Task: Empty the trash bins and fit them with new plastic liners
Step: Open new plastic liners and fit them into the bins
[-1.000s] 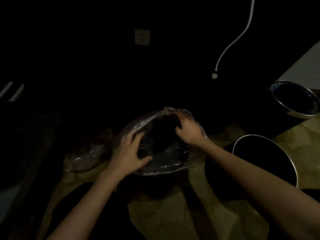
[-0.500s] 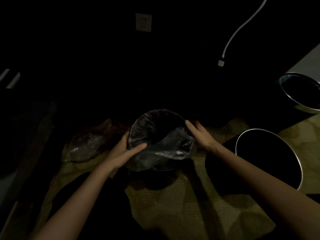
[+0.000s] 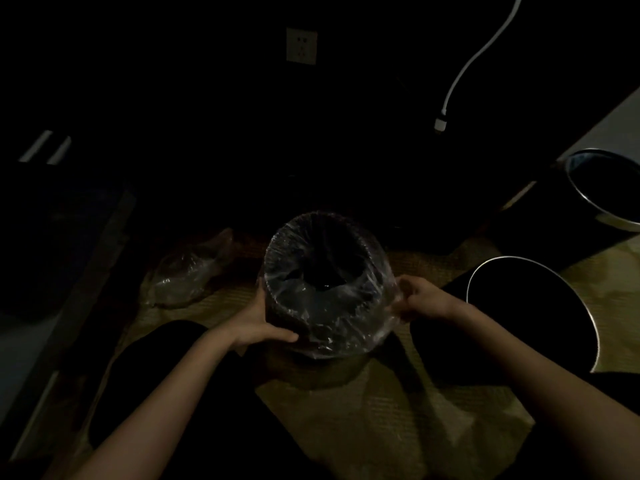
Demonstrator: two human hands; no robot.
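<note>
Bin (image 3: 322, 216) stands upright on the mat (image 3: 398, 410), centre of view, with the clear liner (image 3: 332, 317) turned down over its rim. Left hand (image 3: 258, 320) grips the bin's near left wall, thumb pressed flat across the film; its other fingers pass round the side and cannot be made out. Right hand (image 3: 420, 299) pinches the liner's loose edge, fingers curled together, just beside the right wall. Risks: the film looks thin, and a hard pull at that pinch could tear it or drag the far side off the rim. Slack bunched at the near side may slip into the bin (poor light; the fit at the back cannot be confirmed). A crumpled bag (image 3: 194, 271) lies to the left, and could be mistaken for a fresh liner.
</note>
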